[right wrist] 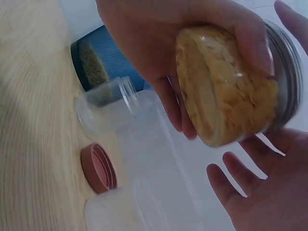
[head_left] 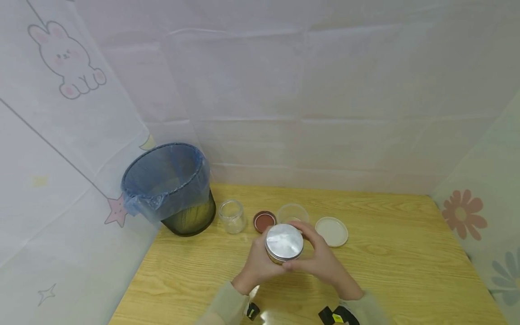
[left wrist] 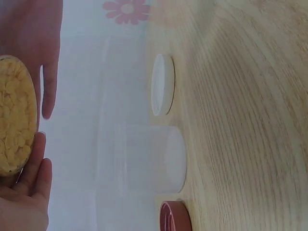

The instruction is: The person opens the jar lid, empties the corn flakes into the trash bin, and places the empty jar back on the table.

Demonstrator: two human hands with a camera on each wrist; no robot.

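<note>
Both hands hold a clear jar of yellow flakes [right wrist: 226, 86] with a silver screw lid [head_left: 284, 241] over the table. My left hand [head_left: 260, 261] grips the jar's body from the left; in the right wrist view its thumb lies along the glass. From the right, my right hand [head_left: 321, 259] curves round the lid's edge, thumb at the near side and fingers at the far side. The jar tilts in the right wrist view. Beyond the hands stand a red-brown lid [head_left: 264, 221], a clear plastic tub [left wrist: 151, 159] and a white lid [head_left: 331, 231].
An open glass jar [head_left: 232, 216] stands to the left of the red-brown lid. At the table's far left is a mesh bin [head_left: 188, 221] lined with a blue bag [head_left: 166, 176]. A printed sheet [head_left: 304, 90] hangs behind the wooden table [head_left: 406, 262].
</note>
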